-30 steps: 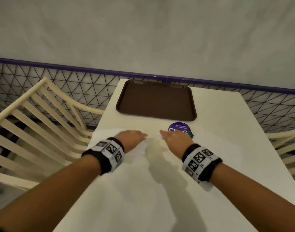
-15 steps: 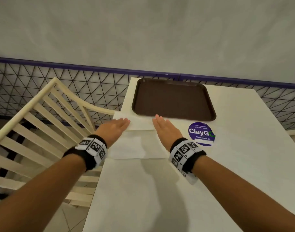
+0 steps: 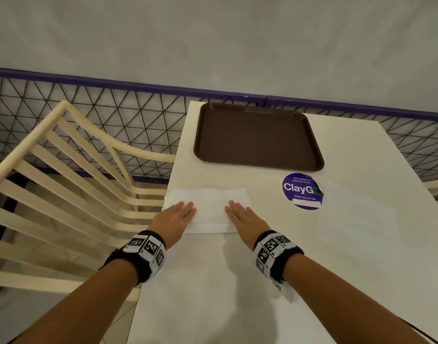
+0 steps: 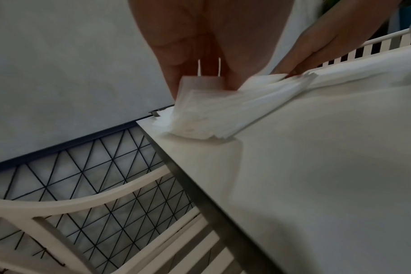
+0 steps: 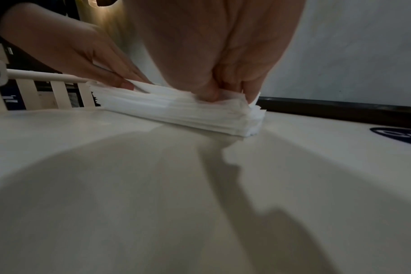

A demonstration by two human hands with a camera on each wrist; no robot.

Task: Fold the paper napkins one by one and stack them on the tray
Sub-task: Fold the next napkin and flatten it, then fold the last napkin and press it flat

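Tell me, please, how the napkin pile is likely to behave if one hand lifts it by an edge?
The napkins look thin and loosely layered, so they would probably droop and fan apart. Likely very light. Their ragged edges suggest sheets could slide off.

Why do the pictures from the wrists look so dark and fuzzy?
Left wrist view: dim, and the napkin stack smears where the left hand meets it. Right wrist view: big soft shadows cover the table. Head view: brighter and sharp, with the railing bent by the lens.
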